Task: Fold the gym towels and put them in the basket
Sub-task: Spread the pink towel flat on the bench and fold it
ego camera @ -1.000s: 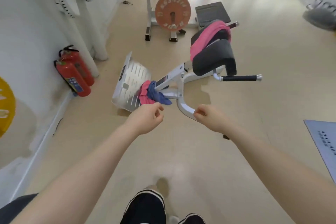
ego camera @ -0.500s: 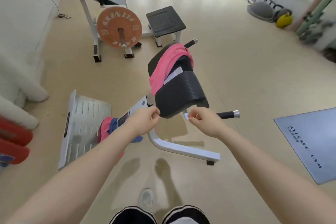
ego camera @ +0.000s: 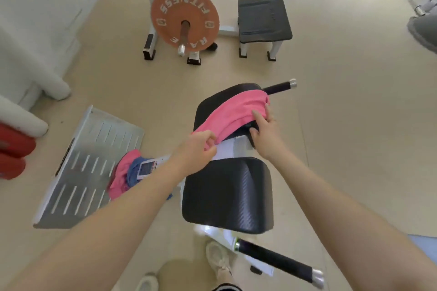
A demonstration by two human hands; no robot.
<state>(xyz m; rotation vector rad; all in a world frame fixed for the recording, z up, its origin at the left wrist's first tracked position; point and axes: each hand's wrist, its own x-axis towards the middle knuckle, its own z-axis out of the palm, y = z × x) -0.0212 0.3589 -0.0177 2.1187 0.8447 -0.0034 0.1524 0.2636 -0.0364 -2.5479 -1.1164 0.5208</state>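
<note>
The left hand [ego camera: 197, 149] pinches the near end of a pink towel [ego camera: 236, 114], fingers curled round the bunched cloth. The right hand [ego camera: 264, 132] lies on the far part of the same towel, fingers mostly straight and pressing the cloth, thumb spread toward the pad beneath. The towel drapes diagonally over the far pad [ego camera: 212, 106] of a black padded machine, its upper end near a black handle [ego camera: 279, 87] with a silver cap. A near pad [ego camera: 228, 195] sits below the hands, joined to the far one by a white frame [ego camera: 228, 150]. A second handle [ego camera: 276, 261] juts out low, beside 1 pale shoe [ego camera: 218, 257].

Left of the machine, a white slatted basket [ego camera: 89, 168] lies tipped on the floor [ego camera: 354, 125], with a pink cloth [ego camera: 123, 179] and a blue cloth [ego camera: 133, 172] bunched at its right edge, partly behind the left forearm.

Farther off stand an orange weight plate [ego camera: 184, 17] on a white rack and a black step [ego camera: 263, 19]. Red cylinders [ego camera: 11, 151] show at the left edge.
</note>
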